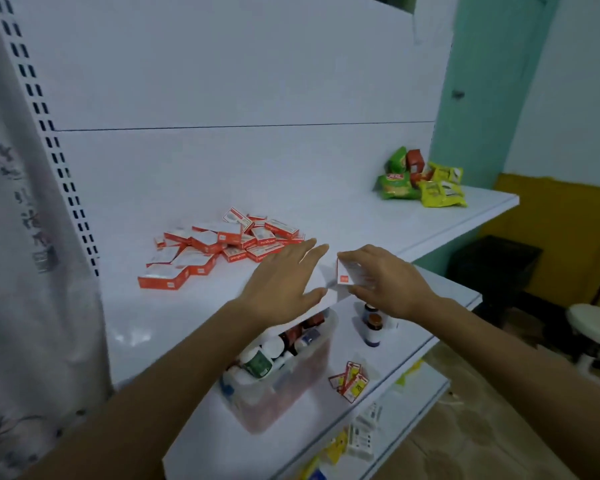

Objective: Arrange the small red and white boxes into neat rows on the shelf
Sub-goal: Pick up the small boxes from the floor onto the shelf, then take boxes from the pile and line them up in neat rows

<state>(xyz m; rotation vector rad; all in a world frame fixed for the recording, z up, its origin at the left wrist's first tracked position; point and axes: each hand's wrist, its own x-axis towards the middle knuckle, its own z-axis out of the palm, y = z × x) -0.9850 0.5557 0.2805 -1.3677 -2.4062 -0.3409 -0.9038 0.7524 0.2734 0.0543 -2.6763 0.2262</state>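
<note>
A loose heap of several small red and white boxes (pixel 219 247) lies on the white shelf (pixel 187 306), towards its back left. My right hand (pixel 385 282) pinches one red and white box (pixel 345 271) upright near the shelf's front edge. My left hand (pixel 284 282) hovers flat with straight fingers just left of that box, right of the heap, holding nothing.
Green, yellow and red snack packets (pixel 421 180) sit at the shelf's far right. On the shelf below stand a clear bin of bottles (pixel 284 372), two small bottles (pixel 373 327) and red and yellow sachets (pixel 349 381). A slotted upright (pixel 52 150) bounds the left.
</note>
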